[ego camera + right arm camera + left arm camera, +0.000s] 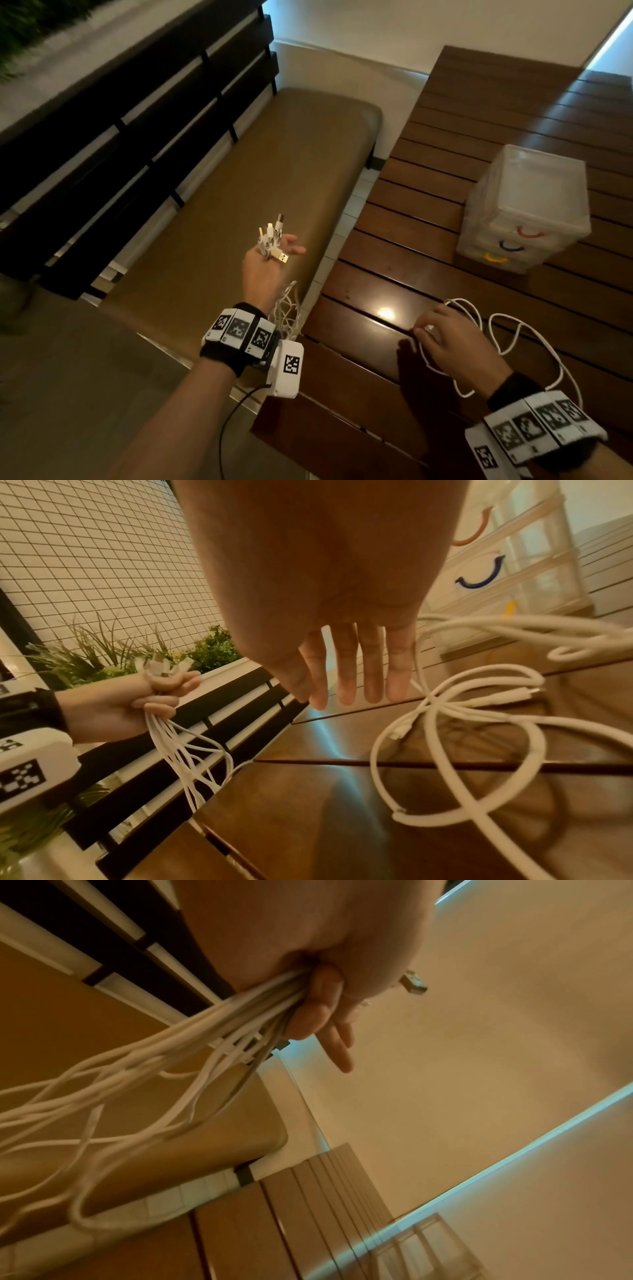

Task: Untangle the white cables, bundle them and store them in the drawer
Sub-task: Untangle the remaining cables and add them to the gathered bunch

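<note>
My left hand (270, 260) is raised over the bench and grips a bunch of white cables (274, 233). Their plug ends stick up above the fist and the strands (287, 308) hang down past my wrist. The left wrist view shows the fingers (322, 1010) curled round the strands (192, 1042). My right hand (442, 339) hovers low over the table with straight fingers (352, 683), beside a loose white cable (491, 325) lying in loops (374, 756). It holds nothing. A translucent drawer unit (527, 205) with red, blue and yellow handles stands shut at the back right.
The dark slatted wooden table (445, 171) has a gap to its left, then a brown padded bench (257, 171) with a dark slatted backrest (137, 120). Green plants (212, 647) and a tiled wall lie beyond the backrest.
</note>
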The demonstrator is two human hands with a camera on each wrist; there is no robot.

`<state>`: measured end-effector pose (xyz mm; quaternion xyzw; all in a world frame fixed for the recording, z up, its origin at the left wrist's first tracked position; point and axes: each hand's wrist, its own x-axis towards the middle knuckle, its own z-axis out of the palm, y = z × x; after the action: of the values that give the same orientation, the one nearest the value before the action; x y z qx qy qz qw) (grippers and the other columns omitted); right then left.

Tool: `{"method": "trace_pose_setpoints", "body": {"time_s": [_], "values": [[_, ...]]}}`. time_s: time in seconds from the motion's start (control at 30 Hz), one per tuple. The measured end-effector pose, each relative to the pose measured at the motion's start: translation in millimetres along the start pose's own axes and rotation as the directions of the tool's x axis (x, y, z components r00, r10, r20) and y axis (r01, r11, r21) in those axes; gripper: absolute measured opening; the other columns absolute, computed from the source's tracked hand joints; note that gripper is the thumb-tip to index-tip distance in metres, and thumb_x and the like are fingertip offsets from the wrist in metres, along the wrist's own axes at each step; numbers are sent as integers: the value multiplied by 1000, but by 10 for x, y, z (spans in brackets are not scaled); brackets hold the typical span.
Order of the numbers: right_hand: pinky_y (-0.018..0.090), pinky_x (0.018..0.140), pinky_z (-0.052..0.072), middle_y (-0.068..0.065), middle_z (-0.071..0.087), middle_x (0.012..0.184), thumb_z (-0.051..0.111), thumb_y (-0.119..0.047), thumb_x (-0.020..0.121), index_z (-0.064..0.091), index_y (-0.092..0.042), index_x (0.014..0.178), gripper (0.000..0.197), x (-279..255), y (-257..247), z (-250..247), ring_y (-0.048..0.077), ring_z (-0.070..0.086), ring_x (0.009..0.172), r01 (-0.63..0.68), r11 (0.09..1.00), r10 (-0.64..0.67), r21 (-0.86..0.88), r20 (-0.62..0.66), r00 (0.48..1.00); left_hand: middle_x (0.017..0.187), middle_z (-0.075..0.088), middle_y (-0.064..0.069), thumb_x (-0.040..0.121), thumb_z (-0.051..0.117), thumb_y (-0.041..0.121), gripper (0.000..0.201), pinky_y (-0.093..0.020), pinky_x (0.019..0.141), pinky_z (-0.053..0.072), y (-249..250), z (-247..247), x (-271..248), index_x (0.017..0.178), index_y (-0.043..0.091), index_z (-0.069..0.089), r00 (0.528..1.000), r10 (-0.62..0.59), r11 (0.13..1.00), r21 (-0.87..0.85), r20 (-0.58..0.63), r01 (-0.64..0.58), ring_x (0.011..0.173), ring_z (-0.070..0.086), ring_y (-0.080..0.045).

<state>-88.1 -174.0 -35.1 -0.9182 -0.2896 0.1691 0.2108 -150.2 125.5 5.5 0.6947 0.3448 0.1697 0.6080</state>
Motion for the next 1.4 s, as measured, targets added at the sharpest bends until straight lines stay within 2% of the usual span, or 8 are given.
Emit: {"method": "trace_pose_setpoints", "body": {"time_s": [0.13, 0.27, 0.37, 0.57, 0.73, 0.83, 1.1, 1.4], "values": [[22, 70, 41, -14, 53, 85, 62, -19, 92, 68, -23, 84, 12, -75, 27, -88, 8, 54, 79, 3, 999, 1, 51, -84, 996, 66, 62, 3, 102, 45, 31, 27, -22, 49, 31, 113, 103, -76, 94, 19, 68, 996, 82, 996, -51, 43, -80, 44, 40, 0], [12, 68, 37, -8, 59, 85, 62, -15, 91, 67, -19, 86, 8, -171, 37, -221, 7, 55, 78, -51, 992, 83, 116, -282, 956, 64, 48, -3, 101, 47, 24, 24, -12, 41, 29, 171, 304, -226, 89, 18, 68, 979, 110, 992, -74, 171, -98, 43, 35, 0], [15, 69, 37, -3, 58, 89, 62, -10, 90, 65, -15, 93, 6, -225, 128, -296, 10, 54, 79, -162, 968, 226, 190, -386, 894, 62, 43, -6, 99, 53, 27, 23, -19, 43, 29, 79, 517, -345, 88, 22, 72, 946, 127, 992, -61, 298, -114, 47, 36, -8], [23, 68, 36, 1, 66, 92, 58, -15, 93, 65, -17, 95, 8, -258, 240, -244, 18, 62, 86, -299, 951, 308, 80, -144, 940, 57, 42, 2, 98, 54, 21, 24, -19, 44, 28, -18, 986, -526, 86, 28, 74, 897, 154, 984, 21, 414, -179, 52, 33, -11], [30, 68, 50, 6, 70, 89, 55, -23, 96, 59, -19, 116, 21, -168, 379, -102, 19, 67, 78, -426, 884, 445, 192, -66, 893, 55, 45, 3, 97, 52, 11, 28, -28, 51, 30, -108, 1188, -614, 87, 26, 73, 885, 95, 982, 102, 455, -158, 54, 36, -15], [25, 67, 44, 7, 71, 95, 59, -31, 95, 62, -20, 116, 24, -80, 439, -27, 23, 67, 89, -420, 905, 423, 60, -30, 906, 57, 50, 6, 96, 51, 8, 31, -17, 51, 37, -143, 1198, -606, 85, 27, 73, 885, 74, 981, 124, 459, -147, 54, 43, -8], [40, 75, 52, 8, 49, 118, 54, -25, 98, 60, -11, 105, 17, 37, 381, -42, 31, 61, 95, -382, 909, 387, -164, -4, 922, 55, 47, 6, 95, 52, 4, 30, -11, 47, 33, -96, 1175, -615, 87, 24, 73, 890, 64, 979, 144, 452, -144, 48, 38, -2], [36, 77, 45, 3, 64, 86, 55, -36, 97, 64, -20, 96, 19, -7, 83, -746, 22, 47, 89, -213, 940, 171, -267, -173, 970, 56, 41, 0, 99, 52, 17, 24, -13, 42, 28, 38, 1078, -628, 88, 24, 72, 904, 81, 988, 82, 420, -127, 44, 31, -3]]}}
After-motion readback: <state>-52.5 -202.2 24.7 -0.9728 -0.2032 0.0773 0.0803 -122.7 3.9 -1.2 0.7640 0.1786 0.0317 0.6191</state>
